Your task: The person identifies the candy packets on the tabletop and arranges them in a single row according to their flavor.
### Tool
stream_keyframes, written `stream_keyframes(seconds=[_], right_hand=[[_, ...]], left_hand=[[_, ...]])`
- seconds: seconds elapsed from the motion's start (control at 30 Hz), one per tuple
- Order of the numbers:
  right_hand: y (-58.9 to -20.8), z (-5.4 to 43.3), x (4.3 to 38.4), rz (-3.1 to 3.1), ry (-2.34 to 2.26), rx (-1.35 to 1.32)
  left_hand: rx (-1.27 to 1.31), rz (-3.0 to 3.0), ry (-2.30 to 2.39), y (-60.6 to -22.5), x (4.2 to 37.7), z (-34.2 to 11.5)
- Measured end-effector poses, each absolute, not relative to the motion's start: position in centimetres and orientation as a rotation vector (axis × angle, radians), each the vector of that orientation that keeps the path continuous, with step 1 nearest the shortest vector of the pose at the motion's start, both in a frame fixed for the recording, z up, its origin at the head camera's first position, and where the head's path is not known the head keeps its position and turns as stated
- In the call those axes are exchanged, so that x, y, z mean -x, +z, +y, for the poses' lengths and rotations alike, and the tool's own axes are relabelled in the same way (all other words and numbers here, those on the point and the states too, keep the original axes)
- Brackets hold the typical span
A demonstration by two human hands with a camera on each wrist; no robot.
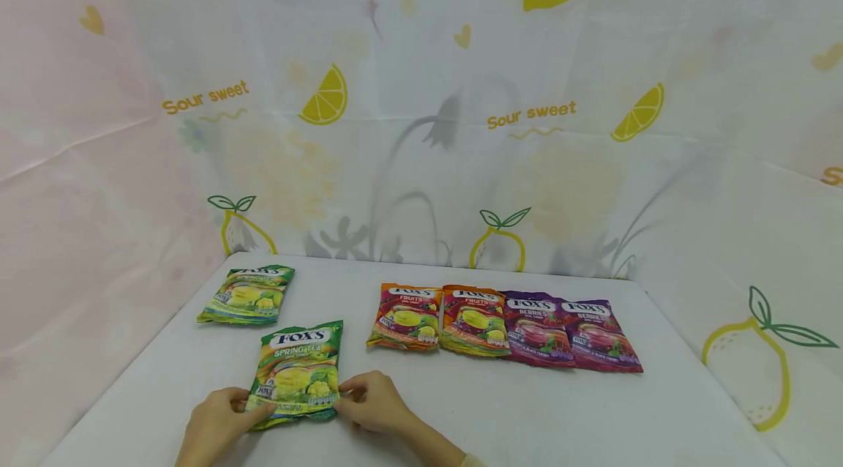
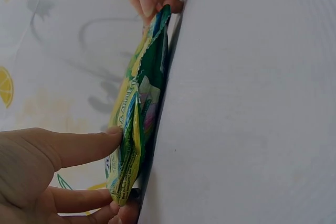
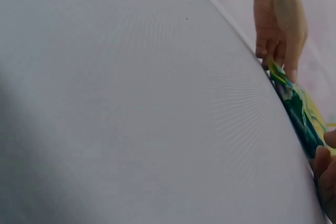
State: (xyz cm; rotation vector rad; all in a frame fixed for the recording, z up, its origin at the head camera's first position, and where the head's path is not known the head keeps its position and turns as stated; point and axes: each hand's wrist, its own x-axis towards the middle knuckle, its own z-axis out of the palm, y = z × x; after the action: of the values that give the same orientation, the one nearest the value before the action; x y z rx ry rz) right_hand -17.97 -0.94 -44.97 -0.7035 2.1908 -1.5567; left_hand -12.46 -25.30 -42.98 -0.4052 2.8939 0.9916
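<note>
A green FOX'S Spring Tea candy bag (image 1: 299, 368) lies face up near the front left of the table. My left hand (image 1: 214, 419) pinches its lower left corner, thumb on the printed face. At the lower right edge, my right hand (image 1: 378, 402) grips the bag between thumb and fingers. In the left wrist view the bag (image 2: 128, 129) appears edge-on, low over the tabletop, with the left thumb pressed on it. The right wrist view catches only part of the right hand (image 3: 326, 169) at the frame's edge. Behind lies a second green Spring Tea bag (image 1: 246, 296).
Right of the green bags, two orange Fruits candy bags (image 1: 405, 317) and two purple Berries bags (image 1: 536, 331) form a row, partly overlapping. White table (image 1: 527, 416) underneath; a lemon-printed cloth (image 1: 408, 181) hangs behind and along the sides.
</note>
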Motion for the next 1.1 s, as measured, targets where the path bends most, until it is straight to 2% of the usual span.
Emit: stream_keyframes(seconds=[0.4,1.1], right_hand=[[-45.0,-2.3,18.0,2.197,-1.644,0.540],[-43.9,-1.7,18.0,2.121,-1.691,0.633]], left_hand=[[0.385,2.731,1.261,-43.3,12.3,-26.0],[0.297,2.895,1.262,-43.5,12.5,-24.8]])
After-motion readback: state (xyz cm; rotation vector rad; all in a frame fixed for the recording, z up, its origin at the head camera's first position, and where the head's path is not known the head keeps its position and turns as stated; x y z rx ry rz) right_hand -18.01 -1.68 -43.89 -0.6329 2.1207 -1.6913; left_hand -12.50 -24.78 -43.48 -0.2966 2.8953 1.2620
